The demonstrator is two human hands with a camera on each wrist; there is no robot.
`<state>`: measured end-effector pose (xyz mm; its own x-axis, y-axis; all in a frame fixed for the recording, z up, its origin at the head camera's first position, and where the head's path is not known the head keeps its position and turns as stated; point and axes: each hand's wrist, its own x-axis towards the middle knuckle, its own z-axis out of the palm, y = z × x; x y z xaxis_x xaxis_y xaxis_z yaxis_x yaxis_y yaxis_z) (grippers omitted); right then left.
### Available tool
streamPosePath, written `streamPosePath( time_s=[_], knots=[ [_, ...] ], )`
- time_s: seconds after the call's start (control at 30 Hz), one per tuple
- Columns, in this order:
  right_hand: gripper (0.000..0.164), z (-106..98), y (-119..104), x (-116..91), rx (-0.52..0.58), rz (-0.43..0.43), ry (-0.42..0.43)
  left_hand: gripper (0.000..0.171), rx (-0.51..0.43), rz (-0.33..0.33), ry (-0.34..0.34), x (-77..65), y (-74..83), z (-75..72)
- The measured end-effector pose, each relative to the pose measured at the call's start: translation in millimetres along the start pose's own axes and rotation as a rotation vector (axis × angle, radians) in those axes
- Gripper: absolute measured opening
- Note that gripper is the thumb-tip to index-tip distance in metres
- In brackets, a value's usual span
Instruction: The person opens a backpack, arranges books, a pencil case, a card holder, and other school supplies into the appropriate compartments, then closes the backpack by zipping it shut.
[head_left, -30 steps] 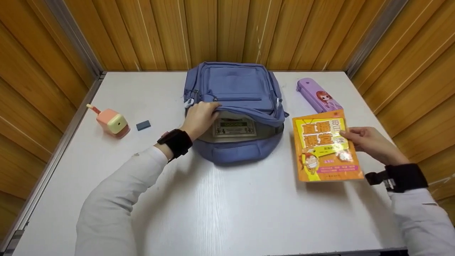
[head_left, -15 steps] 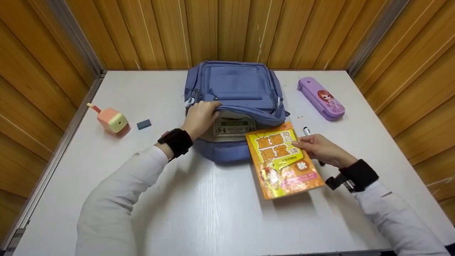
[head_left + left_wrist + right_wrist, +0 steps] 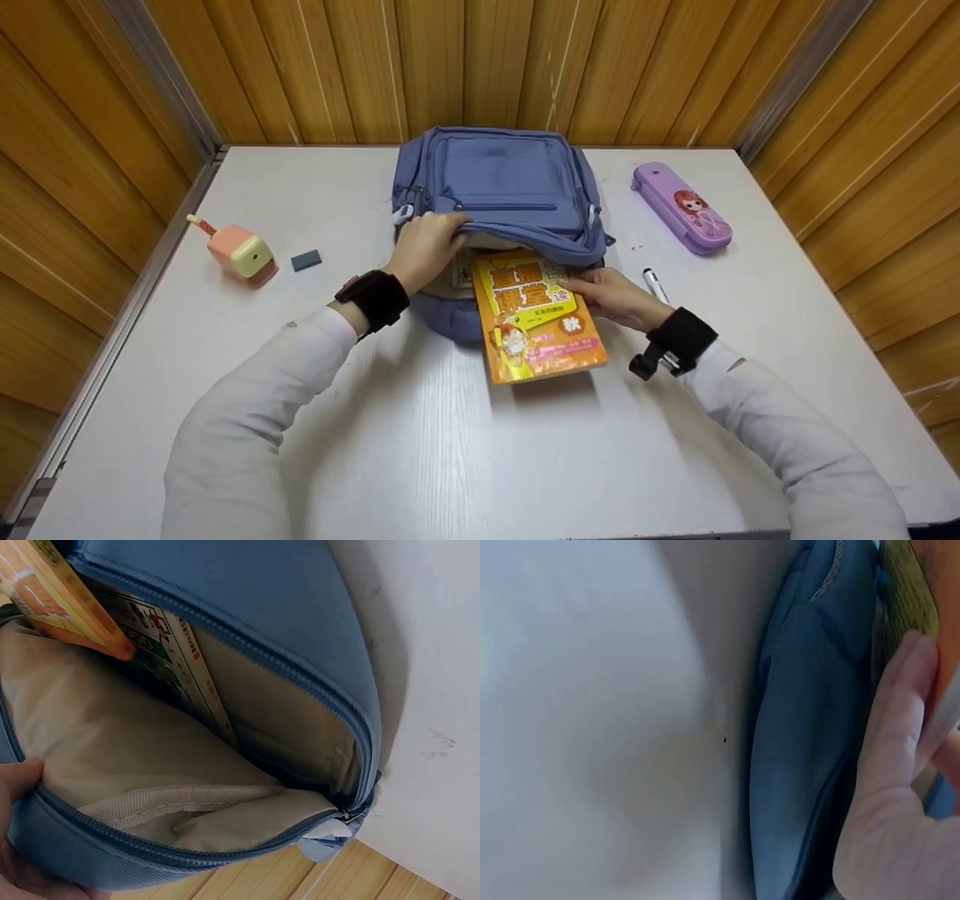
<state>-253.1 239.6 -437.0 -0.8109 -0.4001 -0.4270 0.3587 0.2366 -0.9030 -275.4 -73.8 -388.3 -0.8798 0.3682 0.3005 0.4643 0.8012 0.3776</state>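
Two hands at work over one white table (image 3: pixel 420 465), a dark band round each wrist, both sleeves pale.

One blue backpack (image 3: pixel 502 172) lies at the far middle, zip undone, its mouth gaping toward the person. Left hand (image 3: pixel 429 244) grips the upper edge of that mouth and holds it raised, thumb on the lining side.

Right hand (image 3: pixel 611 296) pinches one orange book (image 3: pixel 536 330) by its right edge, thumb over the cover. Book's top end is in the mouth of the bag; the lower part sticks out over the table, cover up, slightly slanted.

Inside the bag, at least one flat printed item (image 3: pixel 191 664), green on its face. Book or box, I cannot tell; nor whether others lie beneath.

Off to the person's left, two things, near each other: one pink-and-yellow pencil sharpener (image 3: pixel 241 253) with a crank, and one small grey-blue block (image 3: pixel 306 260).

To the right, two more: one purple pencil case (image 3: pixel 682 208), a cartoon figure on its lid, and one white marker (image 3: pixel 654 283), dark-capped, partly hidden by the right arm.

Wood-patterned panels (image 3: pixel 495 67) on three sides.
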Motion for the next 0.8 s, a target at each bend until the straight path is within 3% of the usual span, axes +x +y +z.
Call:
streamPosePath(
  time_s=[0.13, 0.37, 0.6, 0.8],
  knots=[
    [0.053, 6, -2, 16, 0.115, -0.033, 0.03, 0.016, 0.0, 0.008, 0.01, 0.0, -1.1, 0.6],
    [0.036, 6, -6, 28, 0.282, -0.02, 0.091, 0.017, -0.009, -0.012, -0.002, 0.6, -1.9, -0.2],
    [0.058, 13, -16, 37, 0.31, -0.046, 0.126, 0.021, -0.022, -0.033, 0.003, 1.7, -2.7, -2.7],
    [0.069, 6, -12, 59, 0.337, -0.063, 0.158, 0.022, -0.046, -0.025, 0.004, 2.6, -2.1, -4.0]
  ],
)
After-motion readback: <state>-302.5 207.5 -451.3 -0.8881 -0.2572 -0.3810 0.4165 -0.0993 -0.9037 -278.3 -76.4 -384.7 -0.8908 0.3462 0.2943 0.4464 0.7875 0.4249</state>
